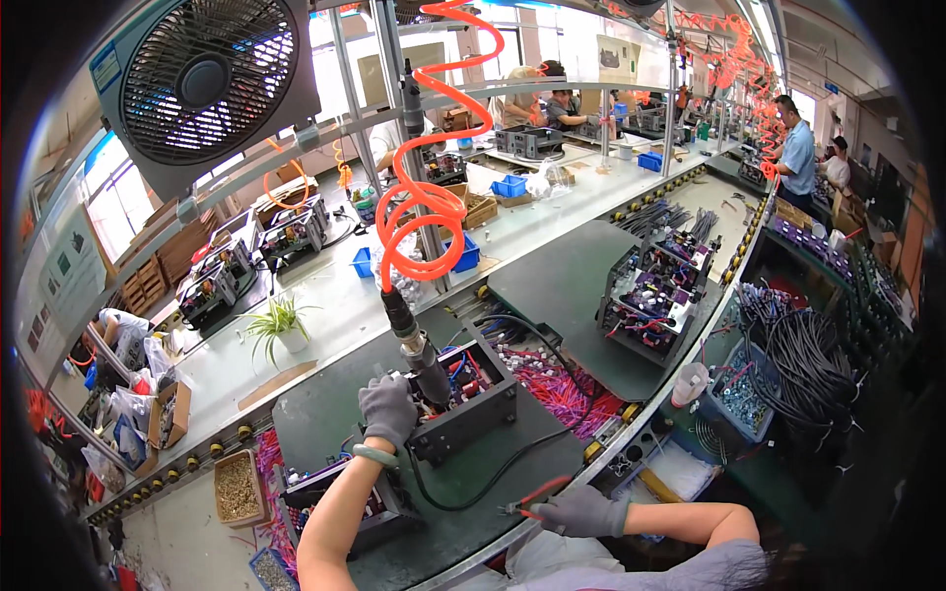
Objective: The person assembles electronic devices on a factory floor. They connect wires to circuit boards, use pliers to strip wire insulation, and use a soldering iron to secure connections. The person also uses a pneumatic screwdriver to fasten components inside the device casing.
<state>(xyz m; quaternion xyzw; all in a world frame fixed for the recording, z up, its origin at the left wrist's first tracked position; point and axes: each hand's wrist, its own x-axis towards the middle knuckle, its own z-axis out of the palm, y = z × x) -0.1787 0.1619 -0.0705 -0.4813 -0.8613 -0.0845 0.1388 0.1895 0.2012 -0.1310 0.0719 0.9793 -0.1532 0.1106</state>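
Observation:
My left hand [387,412], in a grey glove, is closed with curled fingers at the left end of an open black metal chassis [473,419]. What those fingers hold is hidden. Beside it a pneumatic screwdriver [422,362] hangs on a coiled orange air hose [426,197], its lower end over the wires and boards in the chassis. My right hand [581,512], also gloved, grips red-handled pliers [542,494] near the front edge, jaws pointing left. A black cable [493,500] loops from the chassis toward them. Under my left forearm sits a second open chassis [394,517].
Dark green boards [537,266] lie on the roller line, one bearing another chassis [655,300]. Pink and purple wires [567,394] are heaped between boards. A screw tray [239,488] is at left; a blue bin [739,389] and black cables [808,364] at right. A fan [205,81] hangs upper left.

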